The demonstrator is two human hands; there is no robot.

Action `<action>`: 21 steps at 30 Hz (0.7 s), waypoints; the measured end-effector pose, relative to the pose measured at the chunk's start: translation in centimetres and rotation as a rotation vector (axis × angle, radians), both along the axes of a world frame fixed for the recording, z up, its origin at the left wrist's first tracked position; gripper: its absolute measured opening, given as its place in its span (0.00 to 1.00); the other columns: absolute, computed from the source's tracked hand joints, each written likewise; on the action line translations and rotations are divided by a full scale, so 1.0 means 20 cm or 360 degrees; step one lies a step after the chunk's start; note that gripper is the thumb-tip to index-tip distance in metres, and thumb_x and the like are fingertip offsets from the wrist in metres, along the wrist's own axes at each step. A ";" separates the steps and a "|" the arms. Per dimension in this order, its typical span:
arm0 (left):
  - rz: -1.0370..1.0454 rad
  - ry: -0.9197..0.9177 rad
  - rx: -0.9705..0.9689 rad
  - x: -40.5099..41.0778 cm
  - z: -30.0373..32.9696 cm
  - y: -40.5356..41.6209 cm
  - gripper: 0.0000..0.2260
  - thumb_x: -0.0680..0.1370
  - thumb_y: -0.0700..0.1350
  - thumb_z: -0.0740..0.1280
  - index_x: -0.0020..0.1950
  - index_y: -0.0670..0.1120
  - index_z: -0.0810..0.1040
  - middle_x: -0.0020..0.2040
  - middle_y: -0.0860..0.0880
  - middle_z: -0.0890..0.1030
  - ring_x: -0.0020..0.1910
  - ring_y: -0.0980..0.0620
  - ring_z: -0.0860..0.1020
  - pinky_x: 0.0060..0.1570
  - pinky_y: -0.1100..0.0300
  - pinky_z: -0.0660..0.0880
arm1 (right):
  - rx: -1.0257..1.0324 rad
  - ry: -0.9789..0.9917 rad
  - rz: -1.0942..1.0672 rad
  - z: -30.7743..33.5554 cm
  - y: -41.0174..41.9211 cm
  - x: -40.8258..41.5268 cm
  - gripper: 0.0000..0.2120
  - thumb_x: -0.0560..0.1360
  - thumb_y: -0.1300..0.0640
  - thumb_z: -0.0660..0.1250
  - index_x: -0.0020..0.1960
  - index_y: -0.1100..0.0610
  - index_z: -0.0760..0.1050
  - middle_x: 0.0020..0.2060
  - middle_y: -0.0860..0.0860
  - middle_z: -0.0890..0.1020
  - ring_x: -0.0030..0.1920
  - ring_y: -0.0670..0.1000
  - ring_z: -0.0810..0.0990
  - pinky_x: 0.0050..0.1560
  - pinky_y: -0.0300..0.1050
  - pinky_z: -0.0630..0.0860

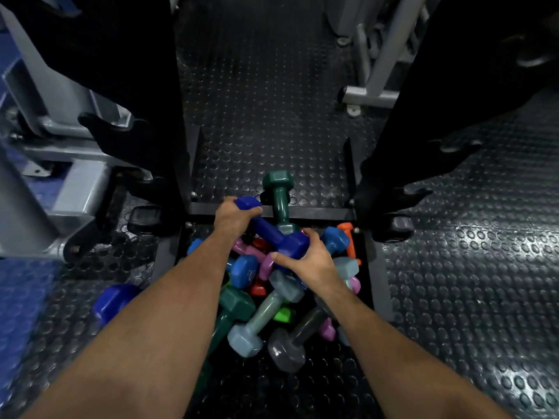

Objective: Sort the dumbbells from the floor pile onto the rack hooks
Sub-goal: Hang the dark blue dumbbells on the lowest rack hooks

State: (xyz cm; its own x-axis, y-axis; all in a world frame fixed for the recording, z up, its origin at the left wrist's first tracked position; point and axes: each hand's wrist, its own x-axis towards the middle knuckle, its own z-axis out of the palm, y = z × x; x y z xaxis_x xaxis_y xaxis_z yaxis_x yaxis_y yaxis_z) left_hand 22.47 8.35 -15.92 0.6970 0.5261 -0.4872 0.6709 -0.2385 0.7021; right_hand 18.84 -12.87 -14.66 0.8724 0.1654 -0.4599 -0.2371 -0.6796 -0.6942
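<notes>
Presently, the dark blue dumbbell (273, 231), no legible marking, lies above the pile (272, 285) at the rack's base bar (317, 210), axis far-left to near-right, left hand (231, 217) and right hand (305, 261) each gripping one head.

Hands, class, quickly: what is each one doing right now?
Left hand: closed on one end of the dark blue dumbbell.
Right hand: closed on its other end.

Dark blue dumbbell (273, 232) lies tilted atop the multicoloured floor pile (266, 294).
</notes>
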 end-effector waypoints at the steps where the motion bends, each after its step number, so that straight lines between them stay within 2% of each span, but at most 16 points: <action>1: -0.0004 0.0002 0.0001 0.00 -0.01 0.01 0.30 0.73 0.53 0.77 0.70 0.44 0.72 0.58 0.47 0.76 0.51 0.49 0.75 0.48 0.57 0.72 | -0.0001 0.0008 -0.0001 -0.01 0.01 0.00 0.53 0.61 0.34 0.82 0.77 0.53 0.63 0.65 0.51 0.76 0.64 0.53 0.78 0.67 0.51 0.75; 5: -0.0040 0.0083 -0.0047 -0.01 -0.06 0.03 0.32 0.71 0.52 0.79 0.70 0.45 0.72 0.61 0.45 0.78 0.52 0.48 0.76 0.53 0.55 0.76 | 0.0020 0.0012 -0.0040 -0.02 0.02 -0.02 0.52 0.60 0.41 0.84 0.76 0.52 0.61 0.63 0.50 0.77 0.60 0.52 0.78 0.63 0.46 0.74; 9: -0.0048 0.0042 -0.0088 -0.02 -0.09 0.06 0.25 0.72 0.53 0.79 0.63 0.44 0.75 0.57 0.46 0.79 0.53 0.47 0.79 0.56 0.53 0.78 | -0.0074 -0.0009 -0.0104 -0.04 0.03 -0.02 0.39 0.62 0.44 0.83 0.64 0.53 0.64 0.56 0.51 0.80 0.52 0.52 0.81 0.52 0.44 0.74; 11: -0.0027 0.0005 -0.0081 -0.02 -0.09 0.08 0.22 0.72 0.53 0.78 0.59 0.44 0.78 0.56 0.44 0.81 0.53 0.45 0.81 0.57 0.47 0.80 | -0.0085 -0.0027 -0.0104 -0.04 0.03 -0.02 0.37 0.62 0.45 0.83 0.60 0.52 0.64 0.54 0.50 0.80 0.51 0.52 0.81 0.51 0.44 0.75; 16: 0.0060 -0.0073 -0.0108 -0.04 -0.07 0.06 0.17 0.72 0.51 0.78 0.54 0.45 0.78 0.52 0.44 0.82 0.51 0.46 0.81 0.55 0.46 0.81 | -0.0030 -0.0071 -0.0131 -0.02 0.02 -0.02 0.36 0.62 0.45 0.84 0.61 0.52 0.67 0.52 0.47 0.80 0.50 0.49 0.81 0.52 0.43 0.77; 21: 0.0049 -0.0178 -0.0138 -0.09 -0.02 0.04 0.21 0.70 0.53 0.79 0.55 0.44 0.78 0.50 0.46 0.82 0.48 0.47 0.81 0.52 0.51 0.79 | 0.0091 -0.0148 -0.0217 0.04 -0.04 -0.06 0.38 0.60 0.46 0.86 0.62 0.50 0.70 0.50 0.43 0.80 0.49 0.44 0.80 0.52 0.38 0.74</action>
